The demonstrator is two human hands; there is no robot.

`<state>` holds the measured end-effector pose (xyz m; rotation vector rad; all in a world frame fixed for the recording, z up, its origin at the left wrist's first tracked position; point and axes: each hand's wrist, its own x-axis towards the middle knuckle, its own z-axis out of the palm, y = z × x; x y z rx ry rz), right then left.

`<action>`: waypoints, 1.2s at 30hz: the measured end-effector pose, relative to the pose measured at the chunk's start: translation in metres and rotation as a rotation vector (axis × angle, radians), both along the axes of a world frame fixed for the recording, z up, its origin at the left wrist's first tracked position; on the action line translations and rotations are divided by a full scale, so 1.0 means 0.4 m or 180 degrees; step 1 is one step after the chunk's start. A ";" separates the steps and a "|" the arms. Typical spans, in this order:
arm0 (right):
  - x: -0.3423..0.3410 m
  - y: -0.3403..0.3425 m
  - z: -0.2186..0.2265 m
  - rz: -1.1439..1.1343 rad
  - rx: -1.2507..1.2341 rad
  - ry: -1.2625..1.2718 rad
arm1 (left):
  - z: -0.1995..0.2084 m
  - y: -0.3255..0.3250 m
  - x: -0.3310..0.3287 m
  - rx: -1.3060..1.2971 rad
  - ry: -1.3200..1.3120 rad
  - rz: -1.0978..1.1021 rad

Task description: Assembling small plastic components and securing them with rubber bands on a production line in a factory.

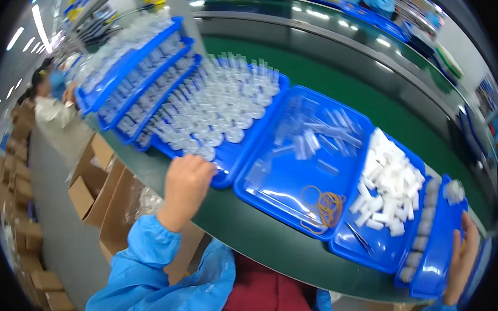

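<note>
My left hand is at the near edge of a blue tray, its fingers bent together. Clear cup-like pieces with upright tubes stand in rows in that tray. One clear piece lies right at the fingertips; whether they grip it is hidden. At far right my right hand is beside a narrow blue tray, fingers stretched out and thumb apart. A small clear bundle sits at that tray's far end. A row of greyish round pieces lines the tray to its left.
A middle blue tray holds clear tubes and orange rubber bands. White cylinders and tweezers lie in another tray. Stacked full trays rise at left. Beyond is a green conveyor belt; cardboard boxes stand below.
</note>
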<state>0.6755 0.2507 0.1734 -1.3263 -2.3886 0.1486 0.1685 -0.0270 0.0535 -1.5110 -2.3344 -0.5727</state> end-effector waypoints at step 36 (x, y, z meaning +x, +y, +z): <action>-0.391 -0.313 -0.257 0.0232 -0.2834 0.3947 | 0.057 0.004 0.410 0.0519 -0.2353 -0.2392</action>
